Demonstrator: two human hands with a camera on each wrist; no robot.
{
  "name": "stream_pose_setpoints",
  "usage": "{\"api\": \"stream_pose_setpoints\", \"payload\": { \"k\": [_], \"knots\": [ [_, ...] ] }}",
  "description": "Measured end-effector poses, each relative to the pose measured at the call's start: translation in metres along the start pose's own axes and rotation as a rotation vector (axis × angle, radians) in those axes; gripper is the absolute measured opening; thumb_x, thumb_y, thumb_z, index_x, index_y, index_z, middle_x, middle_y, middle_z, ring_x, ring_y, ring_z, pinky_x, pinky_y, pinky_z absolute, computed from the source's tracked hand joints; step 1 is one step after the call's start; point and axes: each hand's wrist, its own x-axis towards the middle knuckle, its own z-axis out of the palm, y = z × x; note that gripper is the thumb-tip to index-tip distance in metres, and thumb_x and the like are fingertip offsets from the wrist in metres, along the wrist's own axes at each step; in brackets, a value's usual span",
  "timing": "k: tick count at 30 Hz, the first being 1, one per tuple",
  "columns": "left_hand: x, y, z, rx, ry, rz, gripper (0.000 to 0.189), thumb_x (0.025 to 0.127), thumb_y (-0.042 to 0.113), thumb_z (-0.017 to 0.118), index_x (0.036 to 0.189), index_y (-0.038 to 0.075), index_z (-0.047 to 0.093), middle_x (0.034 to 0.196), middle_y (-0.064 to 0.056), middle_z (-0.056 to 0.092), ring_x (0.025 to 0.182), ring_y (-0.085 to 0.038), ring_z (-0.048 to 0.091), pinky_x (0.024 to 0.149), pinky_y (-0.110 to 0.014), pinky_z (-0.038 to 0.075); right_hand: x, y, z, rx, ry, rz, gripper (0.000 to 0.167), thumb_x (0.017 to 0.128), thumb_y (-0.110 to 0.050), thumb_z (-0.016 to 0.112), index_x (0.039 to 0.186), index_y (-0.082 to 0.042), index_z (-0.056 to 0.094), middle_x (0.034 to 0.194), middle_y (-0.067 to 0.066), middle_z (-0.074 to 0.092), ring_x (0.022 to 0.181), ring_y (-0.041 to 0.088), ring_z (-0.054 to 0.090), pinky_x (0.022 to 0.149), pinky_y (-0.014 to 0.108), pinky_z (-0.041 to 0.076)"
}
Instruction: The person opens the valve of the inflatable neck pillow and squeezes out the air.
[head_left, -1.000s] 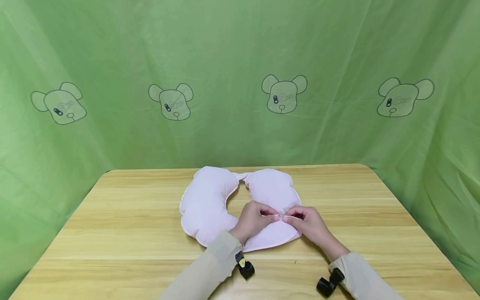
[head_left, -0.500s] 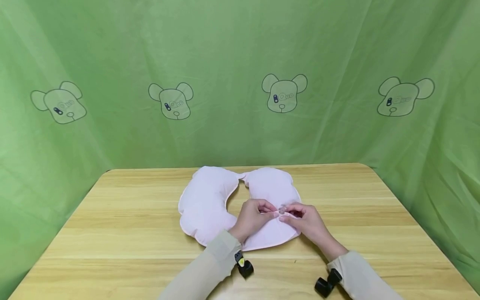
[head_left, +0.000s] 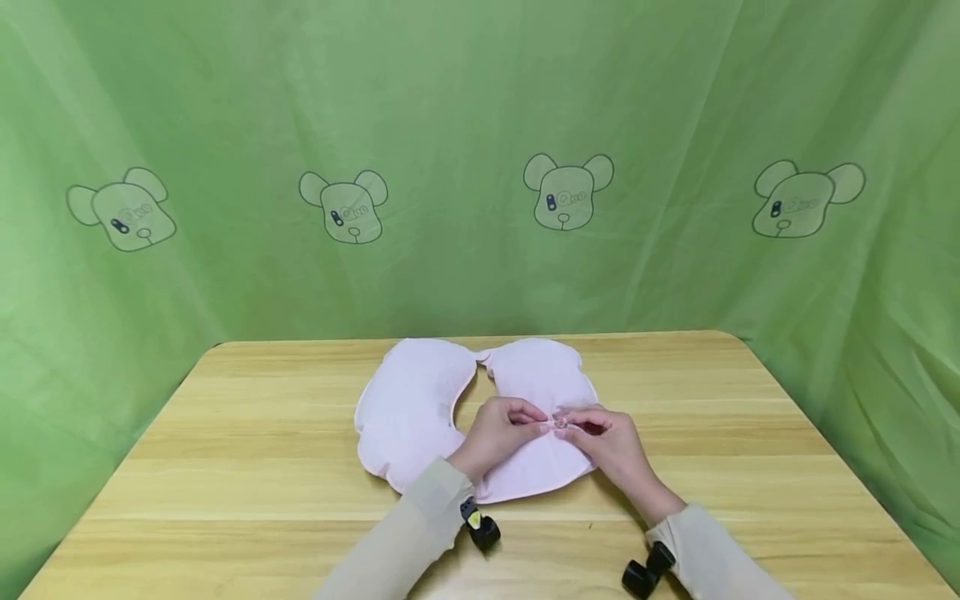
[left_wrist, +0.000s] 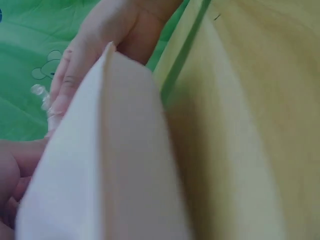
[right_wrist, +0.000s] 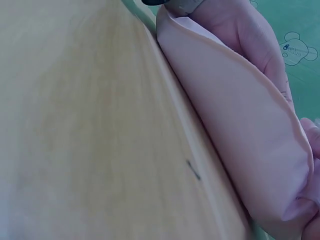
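Observation:
A pale pink U-shaped inflatable neck pillow (head_left: 408, 408), plump with air, lies on the table. Its small clear plastic air valve (head_left: 560, 423) sticks up from the right lobe. My left hand (head_left: 498, 437) pinches the fabric at the valve's left side with thumb and forefinger. From the other side, my right hand (head_left: 615, 446) has thumb and fingertips on the clear valve. In the left wrist view the valve tip (left_wrist: 39, 91) shows beyond the pillow's bulging edge (left_wrist: 130, 110), which hides part of both hands. Whether the valve's cap is seated cannot be told.
The wooden table (head_left: 720, 400) carries the pillow near its middle. A green curtain (head_left: 465, 275) printed with bear heads hangs behind and at both sides. Black wrist cameras (head_left: 483, 531) are strapped at both beige sleeves.
Both hands have shifted slightly left with the pillow's right lobe. My right fingertips have changed position a little on the valve, while my left hand keeps its pinch.

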Motion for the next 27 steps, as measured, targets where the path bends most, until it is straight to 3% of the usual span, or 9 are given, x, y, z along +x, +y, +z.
{"api": "stream_pose_setpoints", "payload": {
  "k": [3,7,13,17,21,24,27],
  "knots": [
    [-0.002,0.006,-0.010,0.052,-0.015,-0.016,0.012,0.081,0.013,0.073,0.092,0.010,0.073,0.082,0.003,0.071,0.075,-0.004,0.063,0.073,-0.019,0.051,-0.001,-0.003,0.001,0.004,0.021,0.046,0.014,0.078,-0.001,0.074,0.089,0.006,0.071,0.093,0.014,0.072,0.087,-0.002,0.062,0.073,0.014,0.051],
    [-0.006,0.014,-0.033,0.115,-0.006,0.020,0.014,0.083,0.013,0.070,0.096,0.010,0.072,0.090,0.000,0.071,0.084,-0.010,0.064,0.077,-0.023,0.051,-0.001,-0.004,0.002,-0.013,0.035,0.080,0.014,0.079,-0.003,0.073,0.090,0.006,0.071,0.088,0.011,0.072,0.080,0.000,0.062,0.068,0.016,0.052],
    [-0.014,0.024,-0.086,0.154,0.063,0.152,0.017,0.088,0.010,0.066,0.101,0.002,0.070,0.099,-0.009,0.071,0.095,-0.022,0.064,0.089,-0.035,0.050,-0.001,-0.007,0.003,-0.015,0.019,0.083,0.012,0.080,-0.002,0.072,0.091,0.004,0.072,0.091,0.017,0.071,0.082,-0.001,0.062,0.069,0.015,0.052],
    [-0.018,0.028,-0.123,0.228,0.122,0.202,0.019,0.088,0.012,0.065,0.103,0.001,0.069,0.102,-0.010,0.070,0.101,-0.024,0.063,0.095,-0.040,0.047,-0.001,-0.009,0.002,-0.032,-0.005,0.102,0.013,0.081,-0.002,0.072,0.092,0.004,0.072,0.092,0.016,0.072,0.082,-0.001,0.062,0.067,0.015,0.052],
    [-0.017,0.017,-0.151,0.369,0.126,0.257,0.029,0.088,0.023,0.067,0.113,0.009,0.067,0.115,-0.006,0.067,0.112,-0.024,0.058,0.101,-0.043,0.041,-0.001,-0.005,0.001,-0.040,-0.010,0.098,0.015,0.080,-0.006,0.074,0.092,0.003,0.072,0.090,0.015,0.072,0.080,0.002,0.063,0.066,0.016,0.052],
    [-0.017,0.007,-0.167,0.455,0.061,0.286,0.047,0.088,0.031,0.066,0.131,0.012,0.056,0.134,-0.007,0.055,0.126,-0.028,0.047,0.107,-0.049,0.033,0.000,-0.003,0.000,-0.048,-0.005,0.092,0.014,0.079,-0.006,0.074,0.090,0.003,0.072,0.087,0.013,0.072,0.079,0.002,0.064,0.067,0.016,0.052],
    [-0.014,-0.006,-0.180,0.512,0.004,0.262,0.064,0.089,0.035,0.064,0.144,0.016,0.038,0.150,-0.007,0.036,0.137,-0.031,0.031,0.110,-0.055,0.023,0.002,-0.002,0.000,-0.043,-0.006,0.117,0.013,0.079,-0.006,0.075,0.087,0.004,0.072,0.087,0.012,0.073,0.078,0.002,0.064,0.064,0.017,0.052]
  ]
}}
